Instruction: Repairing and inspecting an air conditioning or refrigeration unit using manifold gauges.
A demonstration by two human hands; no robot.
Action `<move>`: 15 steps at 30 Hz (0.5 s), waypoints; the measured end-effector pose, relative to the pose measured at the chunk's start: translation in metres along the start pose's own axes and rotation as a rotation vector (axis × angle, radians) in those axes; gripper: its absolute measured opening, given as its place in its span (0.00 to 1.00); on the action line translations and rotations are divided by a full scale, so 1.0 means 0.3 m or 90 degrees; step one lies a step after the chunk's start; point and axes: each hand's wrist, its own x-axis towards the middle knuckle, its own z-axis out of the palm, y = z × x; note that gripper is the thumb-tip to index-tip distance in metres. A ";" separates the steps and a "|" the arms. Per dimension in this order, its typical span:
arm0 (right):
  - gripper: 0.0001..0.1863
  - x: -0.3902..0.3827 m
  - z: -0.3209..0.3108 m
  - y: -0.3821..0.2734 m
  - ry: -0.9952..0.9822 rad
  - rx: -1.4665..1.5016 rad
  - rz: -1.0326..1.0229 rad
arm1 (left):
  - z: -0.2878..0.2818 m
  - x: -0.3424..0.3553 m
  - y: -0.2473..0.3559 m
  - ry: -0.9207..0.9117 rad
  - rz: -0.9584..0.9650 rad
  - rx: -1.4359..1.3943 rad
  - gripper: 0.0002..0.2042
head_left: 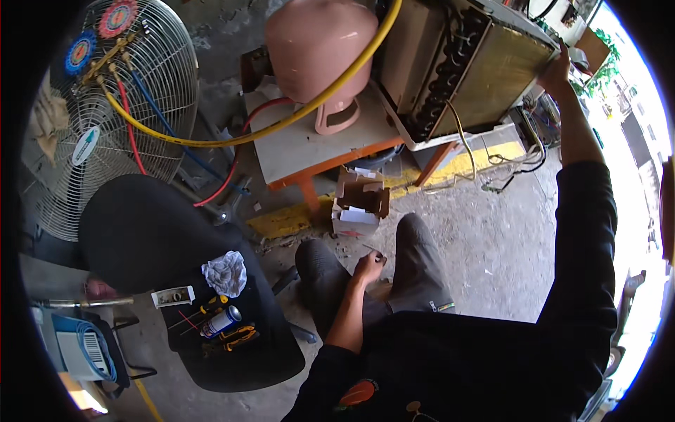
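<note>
My left hand (369, 266), low between my knees, is closed on a thin tool (370, 247), too small to identify surely. My raised right hand (559, 69) grips the right edge of an air-conditioner unit (496, 77) with exposed coil bends along its side. The unit sits tilted in a white tray (415, 141) on an orange-framed table (278, 155), beside a pink gas cylinder (316, 49) with a yellow hose (246, 135) crossing it. An open cardboard box (355, 221) stands on the floor below.
A black chair (133, 232) at left bears pliers (235, 337), screwdrivers, a spray can (219, 321) and a crumpled cloth (225, 271). Behind it stands a wire-guarded fan (158, 91) with a gauge manifold (105, 63) and coloured hoses. A blue bin (70, 344) is at lower left.
</note>
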 end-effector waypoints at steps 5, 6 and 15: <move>0.38 0.034 -0.066 -0.050 -0.081 -0.015 0.049 | -0.014 -0.016 0.048 0.029 0.021 -0.002 0.14; 0.38 0.022 -0.043 -0.024 -0.064 -0.011 0.052 | -0.021 -0.028 0.042 0.032 0.014 -0.001 0.14; 0.39 0.042 -0.053 -0.030 -0.063 -0.025 0.050 | -0.014 -0.015 0.038 0.044 0.033 -0.006 0.15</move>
